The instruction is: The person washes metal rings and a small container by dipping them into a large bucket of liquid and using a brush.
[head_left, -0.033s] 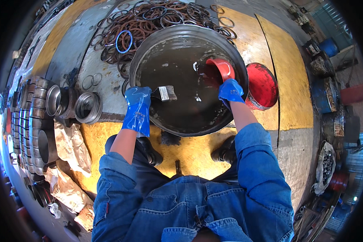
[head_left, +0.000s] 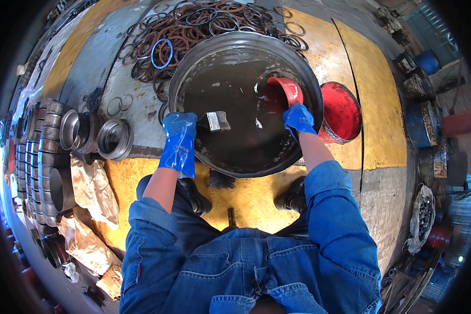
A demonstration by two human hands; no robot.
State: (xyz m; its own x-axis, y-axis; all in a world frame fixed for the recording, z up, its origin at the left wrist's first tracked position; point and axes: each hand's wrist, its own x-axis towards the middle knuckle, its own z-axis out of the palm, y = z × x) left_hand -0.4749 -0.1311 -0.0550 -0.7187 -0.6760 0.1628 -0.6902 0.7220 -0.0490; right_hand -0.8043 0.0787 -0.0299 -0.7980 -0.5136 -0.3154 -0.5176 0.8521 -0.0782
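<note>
My left hand (head_left: 179, 137), in a blue rubber glove, is closed round the handle of a flat paintbrush (head_left: 217, 121). The brush has a metal ferrule and dark bristles, and reaches over the left side of a wide round metal basin (head_left: 188, 59). Dark liquid (head_left: 220, 97) with pale flecks fills the basin. At the right side, my gloved right hand (head_left: 300, 120) grips a red plastic scoop (head_left: 293, 90), tilted and partly sunk in the liquid. My fingers hide the part of the scoop that they hold.
A red-lined bucket (head_left: 341, 111) stands just right of the basin. Beyond the basin lies a heap of rusty metal rings (head_left: 193, 26), one of them blue (head_left: 161, 54). Metal cylinders (head_left: 47, 157) are stacked at left, near loose rings (head_left: 114, 139) and brown paper (head_left: 93, 191). Drums (head_left: 422, 124) line the right.
Pale flecks on the liquid have drifted slightly. Both hands, the paintbrush and the scoop stay in nearly the same places.
</note>
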